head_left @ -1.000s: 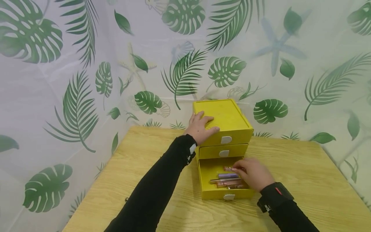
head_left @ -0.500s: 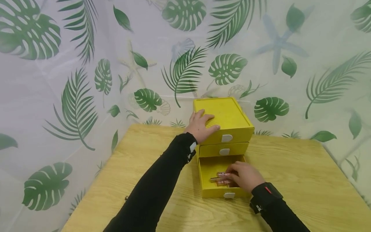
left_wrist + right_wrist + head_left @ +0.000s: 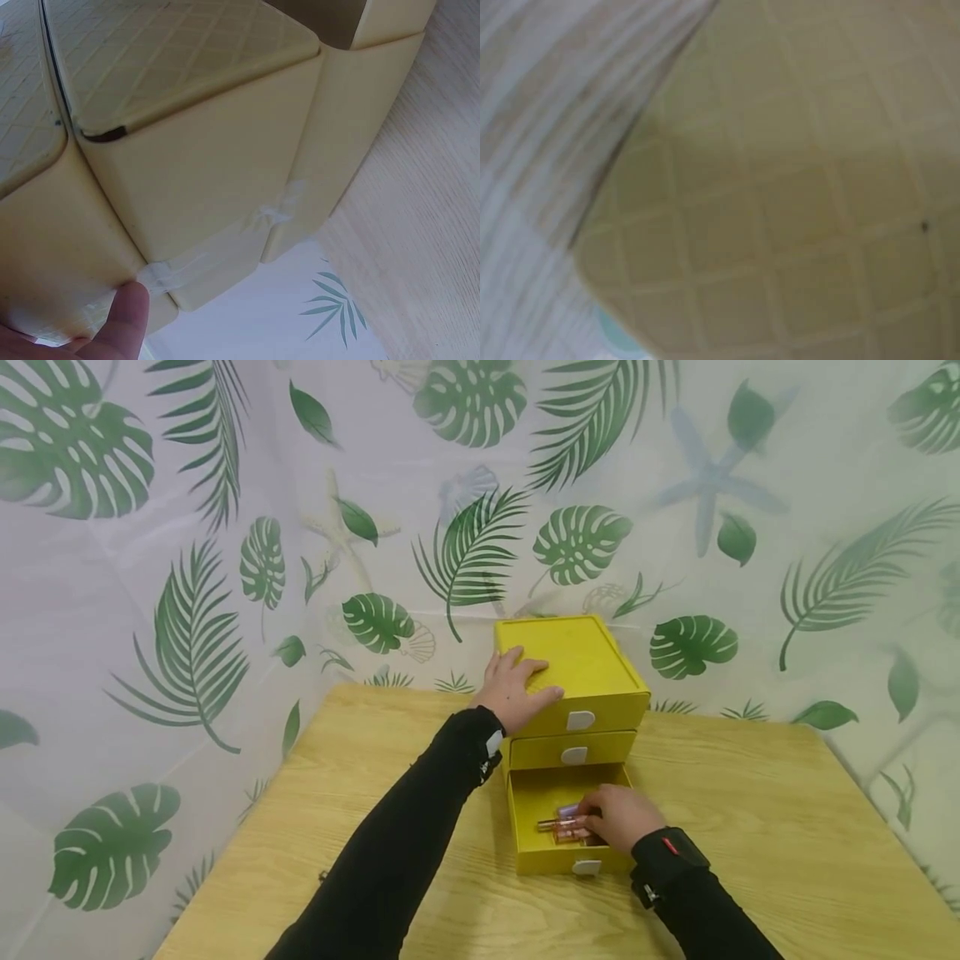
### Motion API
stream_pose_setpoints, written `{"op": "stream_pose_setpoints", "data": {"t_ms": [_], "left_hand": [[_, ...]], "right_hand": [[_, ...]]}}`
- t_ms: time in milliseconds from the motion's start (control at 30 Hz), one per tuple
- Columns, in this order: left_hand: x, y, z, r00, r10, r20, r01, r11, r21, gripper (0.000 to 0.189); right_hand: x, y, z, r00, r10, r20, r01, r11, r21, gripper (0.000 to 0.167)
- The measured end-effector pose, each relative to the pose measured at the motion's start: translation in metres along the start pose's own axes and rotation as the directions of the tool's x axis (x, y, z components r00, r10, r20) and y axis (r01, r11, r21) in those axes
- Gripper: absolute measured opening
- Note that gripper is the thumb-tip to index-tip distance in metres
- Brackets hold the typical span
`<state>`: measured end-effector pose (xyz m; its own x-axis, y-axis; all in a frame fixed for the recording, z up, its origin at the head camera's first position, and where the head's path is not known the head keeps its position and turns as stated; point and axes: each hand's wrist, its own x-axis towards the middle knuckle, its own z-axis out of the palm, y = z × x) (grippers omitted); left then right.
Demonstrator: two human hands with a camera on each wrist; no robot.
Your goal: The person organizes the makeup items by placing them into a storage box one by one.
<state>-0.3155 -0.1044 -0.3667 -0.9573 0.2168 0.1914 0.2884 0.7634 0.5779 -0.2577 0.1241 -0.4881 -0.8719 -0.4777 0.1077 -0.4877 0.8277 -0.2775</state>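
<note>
A yellow box of three stacked drawers (image 3: 573,747) stands on the table, its bottom drawer (image 3: 528,860) pulled out. My left hand (image 3: 513,693) rests on the left part of its top, fingers spread; in the left wrist view its thumb (image 3: 127,319) touches the box. Inside the open drawer, my right hand (image 3: 626,818) has its fingers curled at a slim pink tube (image 3: 576,822), seemingly pinching it; the fingertips are partly hidden. A purple tube (image 3: 567,810), a gold-ended tube (image 3: 546,827) and another pink tube (image 3: 570,836) lie close by.
The wood-grain table (image 3: 750,827) extends on both sides of the box. Behind it hangs a leaf-patterned sheet (image 3: 480,560). The two upper drawers are closed, each with a white tab (image 3: 580,720). A quilted yellow surface (image 3: 780,210) fills most of the right wrist view.
My right hand has moved left and down with the pink tube, from the drawer's right side to the tubes near its front. My left hand has stayed on top of the box.
</note>
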Motion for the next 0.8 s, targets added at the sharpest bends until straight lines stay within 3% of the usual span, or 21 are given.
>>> {"op": "stream_pose_setpoints", "data": {"t_ms": [267, 533, 667, 800], "left_hand": [[-0.001, 0.002, 0.0, 1.0, -0.003, -0.001, 0.003, 1.0, -0.013, 0.061], [-0.001, 0.0, 0.002, 1.0, -0.015, 0.0, 0.015, 1.0, -0.023, 0.061], [0.0, -0.001, 0.002, 1.0, -0.011, -0.002, 0.011, 1.0, -0.025, 0.06], [0.001, -0.001, 0.002, 1.0, 0.004, -0.004, -0.004, 1.0, -0.029, 0.06]], "right_hand": [[-0.001, 0.004, 0.004, 0.997, -0.033, -0.064, 0.031, 0.999, -0.018, 0.011], [-0.005, 0.008, 0.011, 0.988, -0.017, -0.153, 0.026, 0.998, 0.059, 0.013], [-0.008, 0.01, 0.015, 0.959, -0.011, -0.284, 0.038, 0.995, 0.091, 0.013], [-0.013, 0.014, 0.017, 0.902, 0.005, -0.432, 0.058, 0.989, 0.133, 0.016]]}}
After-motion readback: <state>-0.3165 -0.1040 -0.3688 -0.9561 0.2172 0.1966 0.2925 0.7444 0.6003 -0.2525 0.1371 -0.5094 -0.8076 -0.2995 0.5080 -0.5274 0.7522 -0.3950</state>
